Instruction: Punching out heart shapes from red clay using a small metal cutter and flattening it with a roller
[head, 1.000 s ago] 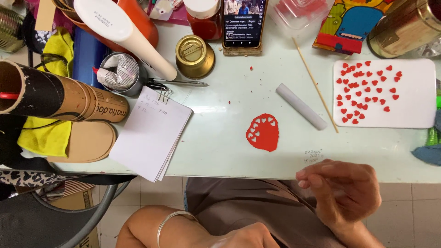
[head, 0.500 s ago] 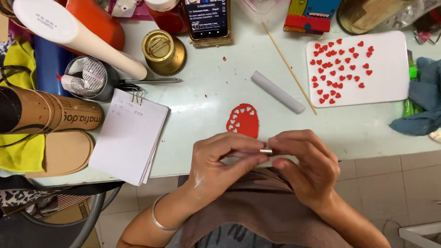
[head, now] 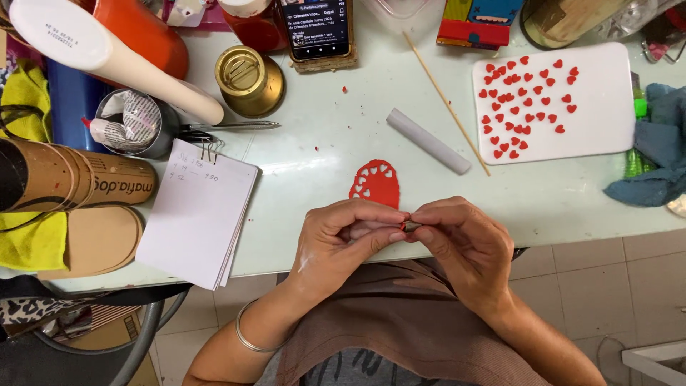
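Note:
My left hand (head: 341, 239) and my right hand (head: 464, 243) meet at the table's front edge, fingertips pinched together on a small metal cutter (head: 411, 226). Just beyond them lies a flat red clay sheet (head: 375, 181) with heart-shaped holes cut out of it. A white board (head: 600, 107) at the right carries several small red clay hearts (head: 527, 93). A grey-white roller (head: 427, 140) and a thin wooden stick (head: 444, 100) lie between the sheet and the board.
A clipped white notepad (head: 200, 214) lies at the left, with cardboard tubes (head: 71, 182), a cup of tubes (head: 136, 123) and a brass tin (head: 246, 78) behind it. A phone (head: 316, 28) stands at the back. A blue cloth (head: 654, 154) lies at the right edge.
A second ago only my right hand was raised by the table edge. My left hand came up and both closed on the small cutter; they have since held almost still.

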